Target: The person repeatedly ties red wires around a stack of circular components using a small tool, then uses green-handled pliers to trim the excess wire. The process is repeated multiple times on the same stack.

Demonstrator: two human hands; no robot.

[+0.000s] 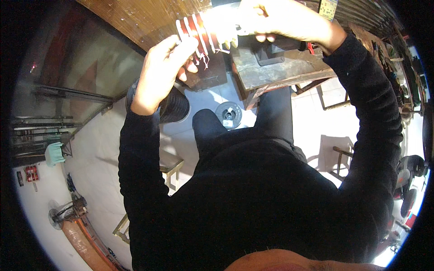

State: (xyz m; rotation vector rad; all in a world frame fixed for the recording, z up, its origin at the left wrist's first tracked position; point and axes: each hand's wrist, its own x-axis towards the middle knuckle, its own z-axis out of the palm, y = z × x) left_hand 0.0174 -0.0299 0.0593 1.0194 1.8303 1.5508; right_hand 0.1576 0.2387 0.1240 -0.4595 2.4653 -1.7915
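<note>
Up at the top of the head view is a wire coil (193,31), reddish-brown windings set between several white flanges, with loose pale ends hanging below. My left hand (165,63) grips its left end, thumb and fingers pressed on the outermost flange. At the coil's right side my right hand (280,20) has its fingers curled in. Strong light washes out the coil's right part and whatever lies between those fingers, so I cannot make out what they hold.
A wooden workbench (287,74) stands below my right hand, and a brown wooden surface (131,18) lies behind the coil. Near my knees are a wire spool (228,115) on the floor and a black ribbed bin (175,106). A stool (172,163) stands left.
</note>
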